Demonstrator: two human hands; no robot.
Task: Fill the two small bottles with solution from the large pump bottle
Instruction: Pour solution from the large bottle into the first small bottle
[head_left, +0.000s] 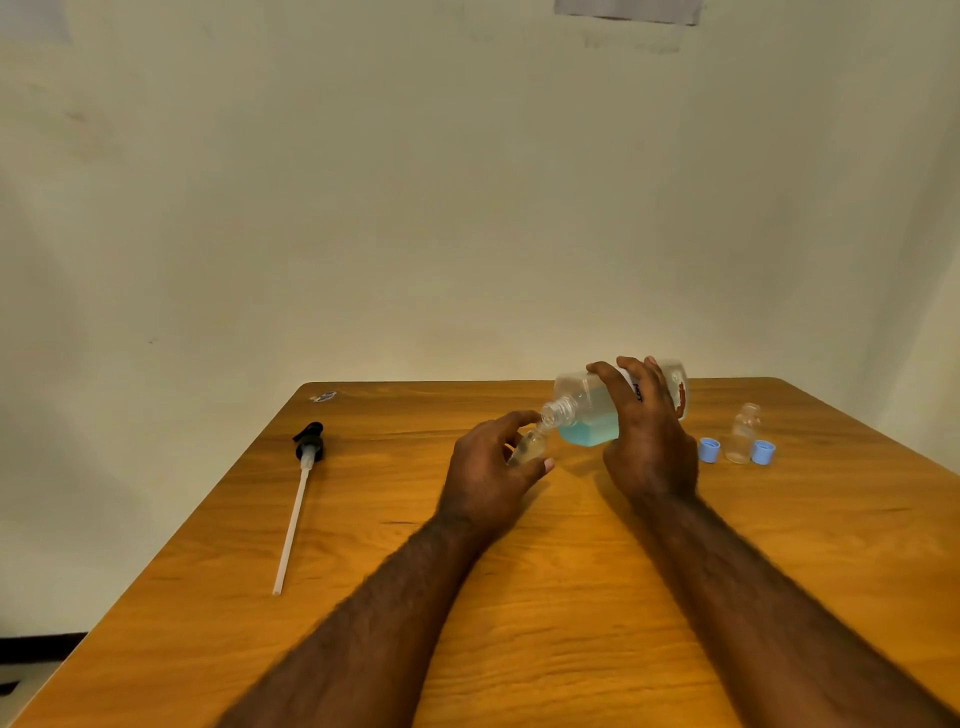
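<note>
**Large clear plastic bottle of blue solution (597, 415): spill risk at the pour**

Held above the brown wooden table (519, 623), at 1 o'clock from centre, in the right hand (649, 441), fingers clamped over the body. Long axis near horizontal. Threaded neck aimed toward 9 o'clock and dipped slightly, meeting the mouth of the small clear bottle (527, 448), itself tilted and pinched between thumb and fingers of the left hand (488, 467). Probable faults:
- Overflow of the narrow mouth from tipping faster.
- Solution on the table from misaligned mouths.
- Slip from the light pinch.
</note>
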